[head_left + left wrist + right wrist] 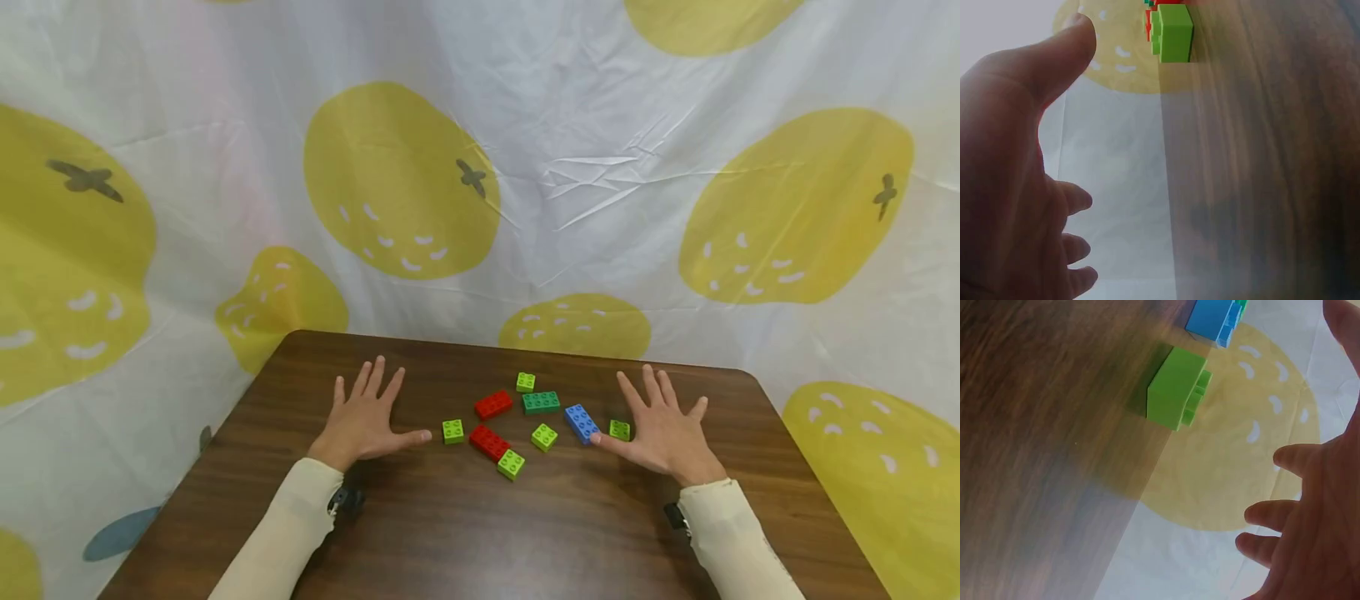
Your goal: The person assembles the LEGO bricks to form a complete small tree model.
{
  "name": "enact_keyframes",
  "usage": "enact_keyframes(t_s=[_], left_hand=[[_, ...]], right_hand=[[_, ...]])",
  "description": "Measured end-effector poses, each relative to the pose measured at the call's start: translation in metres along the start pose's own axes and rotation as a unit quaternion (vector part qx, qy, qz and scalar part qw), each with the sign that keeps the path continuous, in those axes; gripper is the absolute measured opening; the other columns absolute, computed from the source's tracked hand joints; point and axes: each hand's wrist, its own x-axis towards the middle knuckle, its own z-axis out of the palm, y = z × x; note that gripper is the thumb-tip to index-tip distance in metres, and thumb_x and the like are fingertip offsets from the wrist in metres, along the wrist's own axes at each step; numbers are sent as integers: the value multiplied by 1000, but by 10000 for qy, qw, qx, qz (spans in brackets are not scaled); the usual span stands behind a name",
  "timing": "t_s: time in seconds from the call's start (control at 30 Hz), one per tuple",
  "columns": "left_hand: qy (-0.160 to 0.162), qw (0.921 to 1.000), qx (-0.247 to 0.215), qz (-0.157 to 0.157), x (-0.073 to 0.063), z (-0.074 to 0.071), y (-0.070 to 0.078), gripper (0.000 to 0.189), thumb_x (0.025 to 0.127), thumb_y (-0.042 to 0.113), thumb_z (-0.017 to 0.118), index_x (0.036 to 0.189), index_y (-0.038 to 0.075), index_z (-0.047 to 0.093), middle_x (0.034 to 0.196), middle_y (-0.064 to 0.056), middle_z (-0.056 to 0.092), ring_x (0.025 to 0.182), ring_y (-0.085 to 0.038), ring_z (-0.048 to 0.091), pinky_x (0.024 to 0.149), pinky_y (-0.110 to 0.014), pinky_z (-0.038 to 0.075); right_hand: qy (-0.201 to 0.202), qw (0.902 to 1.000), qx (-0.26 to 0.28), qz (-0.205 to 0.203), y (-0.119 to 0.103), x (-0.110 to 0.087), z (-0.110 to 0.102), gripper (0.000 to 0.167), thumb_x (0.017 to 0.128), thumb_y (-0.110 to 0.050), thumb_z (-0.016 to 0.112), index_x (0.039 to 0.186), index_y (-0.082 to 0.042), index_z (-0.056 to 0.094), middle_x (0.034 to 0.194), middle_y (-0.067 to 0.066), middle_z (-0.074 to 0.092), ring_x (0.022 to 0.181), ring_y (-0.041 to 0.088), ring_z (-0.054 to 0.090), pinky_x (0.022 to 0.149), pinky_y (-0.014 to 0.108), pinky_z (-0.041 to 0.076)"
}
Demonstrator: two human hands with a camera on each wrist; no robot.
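Observation:
My left hand point(365, 423) is spread over the table's left side, holding nothing. Its thumb points toward a lime green brick point(453, 431), which the left wrist view shows apart from the thumb. My right hand point(663, 433) is spread as well, with nothing in its grasp. In the head view its thumb tip overlaps the near end of a blue brick point(581, 422); a lime brick point(619, 429) sits beside that thumb. Between the hands lie two red bricks point(492, 404), a dark green brick point(541, 402) and more lime bricks point(543, 437). One lime brick point(512, 464) touches the nearer red brick's end.
The bricks lie on a dark wooden table point(465, 533) with rounded far corners. Behind it hangs a white cloth point(570, 233) printed with yellow fruit, close to the far edge. Dark straps with small devices point(345, 501) are on both wrists.

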Motion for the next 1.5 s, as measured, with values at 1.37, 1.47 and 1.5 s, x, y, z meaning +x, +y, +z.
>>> enact_keyframes(t_s=[1.37, 1.47, 1.5], left_hand=[[194, 9606, -2402, 1385, -5, 41, 68, 52, 88, 32, 87, 131, 10, 69, 111, -5, 67, 96, -18, 64, 82, -34, 55], [128, 9542, -2576, 1518, -5, 46, 75, 46, 88, 27, 88, 126, 9, 70, 107, -6, 69, 95, -16, 66, 82, -31, 56], [84, 9519, -2645, 1546, -4, 47, 78, 45, 88, 25, 88, 125, 9, 71, 107, -6, 69, 94, -16, 66, 81, -29, 56]], right_hand=[[313, 9812, 1354, -1338, 12, 3, 21, 47, 92, -14, 81, 133, 4, 65, 123, 22, 70, 112, 40, 68, 96, 59, 54], [282, 9823, 1304, -1313, 11, 3, 21, 40, 91, -9, 81, 127, 4, 68, 119, 20, 72, 109, 39, 70, 95, 58, 55], [263, 9828, 1297, -1288, 11, 3, 21, 39, 91, -8, 81, 125, 4, 70, 118, 20, 72, 109, 39, 70, 95, 58, 56]])
